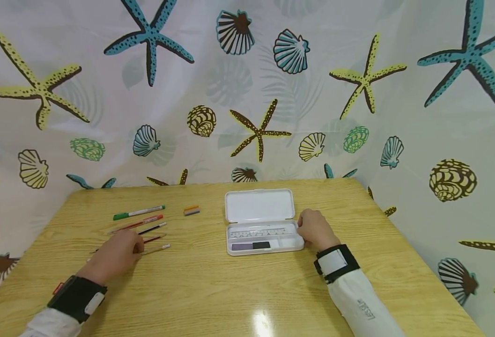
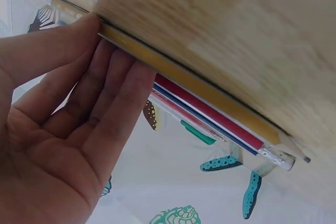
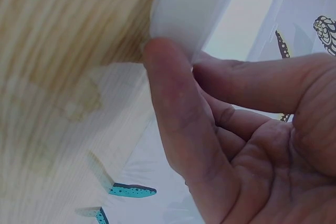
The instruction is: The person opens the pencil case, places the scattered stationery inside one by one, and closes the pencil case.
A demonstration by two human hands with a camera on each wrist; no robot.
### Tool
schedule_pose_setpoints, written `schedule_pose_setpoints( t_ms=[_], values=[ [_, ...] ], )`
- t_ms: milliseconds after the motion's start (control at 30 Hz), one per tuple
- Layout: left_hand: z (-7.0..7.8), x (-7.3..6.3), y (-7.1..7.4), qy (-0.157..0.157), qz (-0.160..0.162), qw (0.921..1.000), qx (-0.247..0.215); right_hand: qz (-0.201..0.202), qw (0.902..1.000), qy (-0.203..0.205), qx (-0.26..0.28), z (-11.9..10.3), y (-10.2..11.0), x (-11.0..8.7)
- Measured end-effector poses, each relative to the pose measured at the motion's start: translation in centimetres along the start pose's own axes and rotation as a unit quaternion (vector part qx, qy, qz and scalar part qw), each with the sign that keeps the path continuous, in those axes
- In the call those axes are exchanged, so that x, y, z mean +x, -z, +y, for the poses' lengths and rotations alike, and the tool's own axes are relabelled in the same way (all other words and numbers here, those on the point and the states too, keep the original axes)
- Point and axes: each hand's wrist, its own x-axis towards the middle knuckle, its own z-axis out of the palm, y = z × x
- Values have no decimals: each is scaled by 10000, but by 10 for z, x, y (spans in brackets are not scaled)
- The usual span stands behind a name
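yellow pencil (image 2: 210, 92) seems pinched by left hand (image 1: 114, 252); right hand (image 1: 316, 230) grips case (image 1: 259, 208).

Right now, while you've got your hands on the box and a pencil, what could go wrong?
The left hand pinches the yellow pencil close beside the red pencil, so lifting it might knock that one.

The right hand grips the box by its right end; a hard tug could jolt the ruler inside.

The lid is open, so a bump might swing it shut.
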Motion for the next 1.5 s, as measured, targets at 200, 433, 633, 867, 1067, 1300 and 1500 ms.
schedule_pose_setpoints(
  t_ms=[200,433,633,867,1067,1300,1500],
  values=[
    [2,-1,-4,33,90,9999,53,13,10000,6,-8,1,0,0],
    [1,-2,-6,10,138,9998,159,5,10000,53,13,2,-1,0],
    [4,0,-5,9,126,9998,161,26,10000,50,-14,2,0,0],
    [19,7,4,-121,348,9989,285,42,10000,75,-46,2,0,1],
    [35,14,10,-297,616,9970,375,62,9999,98,-73,2,0,2],
    [57,24,14,-661,834,9941,214,25,10000,19,-31,1,0,2],
    [80,39,16,-874,999,9910,182,31,10000,26,-50,1,0,1]
  ],
)
